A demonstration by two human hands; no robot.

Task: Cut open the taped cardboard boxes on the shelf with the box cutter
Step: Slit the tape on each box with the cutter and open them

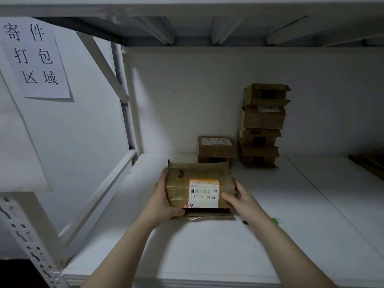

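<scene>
A brown cardboard box [199,177] with a white shipping label lies on the white shelf board [207,256]. Its near flap hangs loose at the front edge. My left hand [164,198] grips the box's left side, thumb under the front corner. My right hand [239,201] holds its right side, thumb on the label's edge. A green-handled box cutter [275,221] lies on the shelf just right of my right wrist, mostly hidden by my forearm.
Behind the box stands a single taped box [217,149]. To its right is a stack of several boxes [262,125] with loose flaps against the back wall. A paper sign [35,57] hangs at the left. Dark flat pieces [369,161] lie far right.
</scene>
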